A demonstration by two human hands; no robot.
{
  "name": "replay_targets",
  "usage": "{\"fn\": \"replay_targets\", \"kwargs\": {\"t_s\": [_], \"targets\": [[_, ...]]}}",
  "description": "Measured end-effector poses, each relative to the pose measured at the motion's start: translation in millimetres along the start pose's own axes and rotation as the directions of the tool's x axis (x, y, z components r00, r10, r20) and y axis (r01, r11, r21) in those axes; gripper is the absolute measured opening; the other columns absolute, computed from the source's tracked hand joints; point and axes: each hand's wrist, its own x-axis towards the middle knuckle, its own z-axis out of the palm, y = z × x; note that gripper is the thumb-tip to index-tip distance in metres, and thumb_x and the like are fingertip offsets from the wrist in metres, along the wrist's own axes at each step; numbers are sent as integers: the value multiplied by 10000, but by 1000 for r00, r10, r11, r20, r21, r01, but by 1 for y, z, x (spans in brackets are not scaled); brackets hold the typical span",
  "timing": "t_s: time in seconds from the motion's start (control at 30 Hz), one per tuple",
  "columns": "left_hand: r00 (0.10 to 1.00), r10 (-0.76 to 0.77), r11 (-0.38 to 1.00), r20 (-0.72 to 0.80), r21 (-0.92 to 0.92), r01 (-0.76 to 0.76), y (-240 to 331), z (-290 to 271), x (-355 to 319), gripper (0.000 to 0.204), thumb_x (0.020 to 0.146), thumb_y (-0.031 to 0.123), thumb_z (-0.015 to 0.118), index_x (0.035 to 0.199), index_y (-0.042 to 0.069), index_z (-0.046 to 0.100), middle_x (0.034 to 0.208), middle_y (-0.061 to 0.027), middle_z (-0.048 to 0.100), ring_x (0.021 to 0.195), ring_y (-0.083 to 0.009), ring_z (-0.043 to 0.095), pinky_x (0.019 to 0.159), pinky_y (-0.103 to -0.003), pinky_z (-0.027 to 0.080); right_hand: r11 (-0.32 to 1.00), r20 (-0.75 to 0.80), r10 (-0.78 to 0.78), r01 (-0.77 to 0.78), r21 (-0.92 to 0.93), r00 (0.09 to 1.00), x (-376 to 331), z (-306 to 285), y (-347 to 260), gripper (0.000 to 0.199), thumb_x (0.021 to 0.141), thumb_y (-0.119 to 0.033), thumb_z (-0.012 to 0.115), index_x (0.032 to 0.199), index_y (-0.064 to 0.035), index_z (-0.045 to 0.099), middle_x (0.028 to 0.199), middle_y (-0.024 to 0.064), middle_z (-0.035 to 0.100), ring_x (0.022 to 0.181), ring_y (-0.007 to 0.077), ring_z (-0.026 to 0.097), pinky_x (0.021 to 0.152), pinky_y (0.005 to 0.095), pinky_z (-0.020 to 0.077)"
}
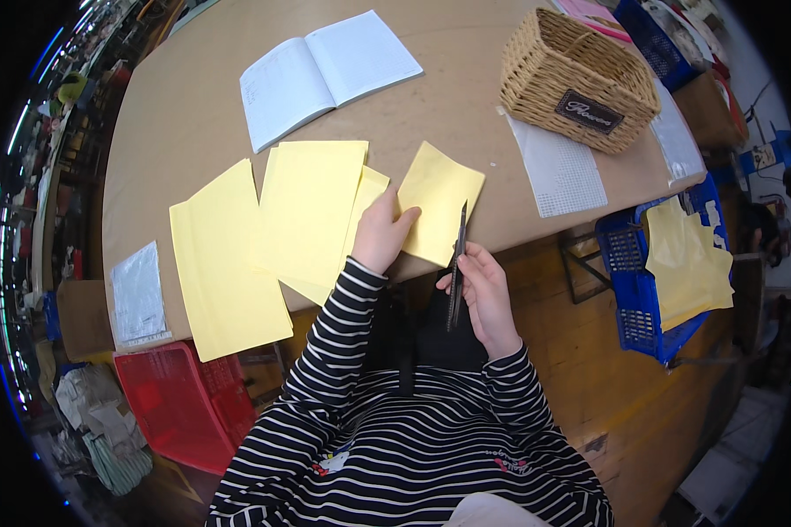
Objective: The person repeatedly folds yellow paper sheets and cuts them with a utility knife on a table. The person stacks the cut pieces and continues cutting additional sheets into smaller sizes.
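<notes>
The right hand grips closed scissors pointing away, their tips just right of the yellow sheet pinned under the left hand.

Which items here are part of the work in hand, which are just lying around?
In use: left hand on small yellow sheet; right hand holding dark blade tool; yellow sheets.
Lying about: open notebook, wicker basket, blue crate, red crate.

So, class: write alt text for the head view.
A left hand presses a small pale yellow paper sheet at a tan table's edge while the right hand holds closed dark metal scissors beside it.
</notes>
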Motion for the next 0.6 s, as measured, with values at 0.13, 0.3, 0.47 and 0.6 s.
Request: {"fn": "replay_targets", "kwargs": {"t_s": [0.13,0.3,0.47,0.6], "targets": [[980,-84,694,179,-696,186,14,-7,-7,413,984,167,583,1317,-63,505,1008,-99,685,841,-101,656,722,-229,524,996,-102,-53,46,-71,993,-22,6,-17,285,1015,-108,529,1262,33,508,989,125,691,754,151,691,705,257,548],[941,-186,560,281,-757,337,29,-37,-4,329,997,153,520,1258,-47,514,826,-20,633,554,-49,541,434,-168,370,969,-46,8,-19,-246,999,-60,11,-53,357,972,-45,578,1304,45,484,770,145,707,616,131,668,582,229,533],[944,-206,606,258,-724,330,37,-36,-2,378,993,146,506,1310,-56,460,822,-44,642,540,-77,560,439,-179,395,933,-1,26,-25,-358,1000,-67,24,-56,308,950,-19,598,1238,19,496,711,126,689,543,115,634,505,214,489],[946,-218,628,239,-708,323,38,-33,-4,417,992,142,503,1345,-66,426,825,-56,646,536,-83,563,438,-187,401,940,-9,20,-22,-342,1000,-62,24,-51,173,958,-27,589,1112,20,528,686,122,671,506,113,614,467,211,470]]}}
